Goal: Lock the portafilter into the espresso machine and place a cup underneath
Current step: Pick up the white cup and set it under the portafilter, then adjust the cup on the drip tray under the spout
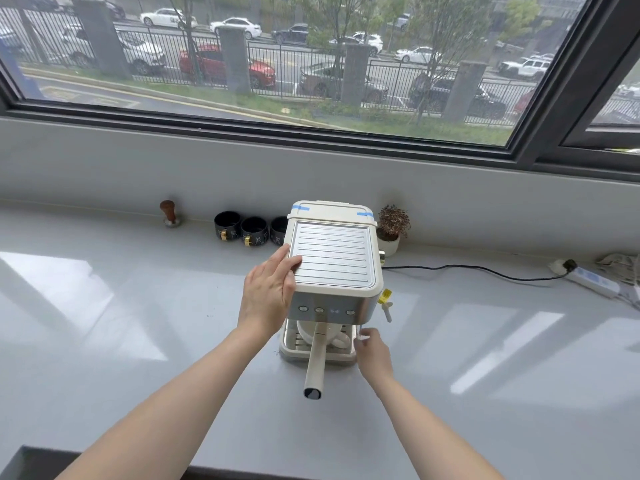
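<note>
A cream espresso machine (334, 261) stands on the grey counter. The portafilter (316, 362) sits under its front panel, its long cream handle pointing straight toward me. A white cup (334, 336) rests on the drip tray (287, 351) beneath it, handle to the right. My left hand (268, 289) lies flat against the machine's top left corner, fingers spread over the edge. My right hand (372, 351) hovers just right of the cup handle, fingers loosely curled, holding nothing that I can see.
Three black cups (254, 230) and a wooden-handled tamper (168, 213) line the back wall on the left. A small potted plant (393, 226) stands right of the machine. A black cable (467, 270) runs to a power strip (588, 278) at far right.
</note>
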The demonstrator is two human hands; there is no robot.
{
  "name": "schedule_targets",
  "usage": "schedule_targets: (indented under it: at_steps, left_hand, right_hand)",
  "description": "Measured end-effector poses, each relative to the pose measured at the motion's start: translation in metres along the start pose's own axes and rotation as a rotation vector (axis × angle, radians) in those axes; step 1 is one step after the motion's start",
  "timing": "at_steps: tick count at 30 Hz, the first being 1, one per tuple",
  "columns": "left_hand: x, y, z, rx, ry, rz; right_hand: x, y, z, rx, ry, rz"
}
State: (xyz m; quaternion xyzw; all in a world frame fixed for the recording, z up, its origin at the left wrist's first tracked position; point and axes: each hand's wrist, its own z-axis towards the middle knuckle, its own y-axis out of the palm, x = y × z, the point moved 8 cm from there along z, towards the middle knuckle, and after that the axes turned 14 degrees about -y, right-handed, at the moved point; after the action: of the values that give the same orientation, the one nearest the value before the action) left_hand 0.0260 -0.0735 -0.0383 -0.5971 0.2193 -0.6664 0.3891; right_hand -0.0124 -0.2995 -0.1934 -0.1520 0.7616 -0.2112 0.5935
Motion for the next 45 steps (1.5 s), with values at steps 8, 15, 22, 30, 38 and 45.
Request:
schedule_targets:
  at_steps: [8, 15, 22, 30, 38, 45]
  left_hand:
    - [-0.006, 0.001, 0.001, -0.032, -0.008, -0.04]
    - [-0.008, 0.005, 0.0, -0.092, -0.004, -0.09]
    - [-0.011, 0.01, -0.002, -0.158, -0.007, -0.132]
    - [-0.011, 0.01, -0.004, -0.166, -0.032, -0.142]
    - [-0.012, 0.011, -0.004, -0.171, -0.056, -0.164]
    - [-0.011, 0.01, -0.005, -0.169, -0.062, -0.177]
  right_hand:
    - [-0.091, -0.088, -0.025, 0.455, -0.576, 0.031]
    - [-0.132, -0.052, -0.026, 0.318, -0.771, -0.198]
    - [-0.123, -0.042, -0.021, 0.319, -0.75, -0.238]
    - [-0.121, -0.043, -0.021, 0.344, -0.774, -0.295]
    - [-0.125, -0.043, -0.023, 0.354, -0.813, -0.275]
    - [-0.125, -0.043, -0.023, 0.34, -0.811, -0.283]
